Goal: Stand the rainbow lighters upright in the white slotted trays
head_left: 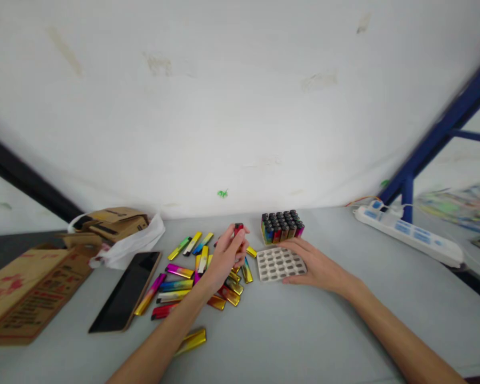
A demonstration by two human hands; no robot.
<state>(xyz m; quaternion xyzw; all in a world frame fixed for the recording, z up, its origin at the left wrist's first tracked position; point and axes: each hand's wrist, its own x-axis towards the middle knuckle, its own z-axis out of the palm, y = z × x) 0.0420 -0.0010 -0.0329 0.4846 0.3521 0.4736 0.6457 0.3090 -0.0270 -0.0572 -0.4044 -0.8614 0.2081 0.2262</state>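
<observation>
My left hand is closed around a red lighter with a black top, held upright above a pile of loose lighters. Most of that lighter is hidden by the fingers. Colourful metallic lighters lie scattered under and left of this hand. On the right, my right hand grips the edge of a pale tray with rows of oval holes, thumb at the front and fingers at the back. The tray's holes hold no lighters. Just behind it stands a block of upright lighters packed in rows.
A dark tablet or phone lies left of the pile. Beyond it are a white plastic bag and cardboard boxes. At far right a white power strip lies by a blue metal frame. A white wall borders the table's back.
</observation>
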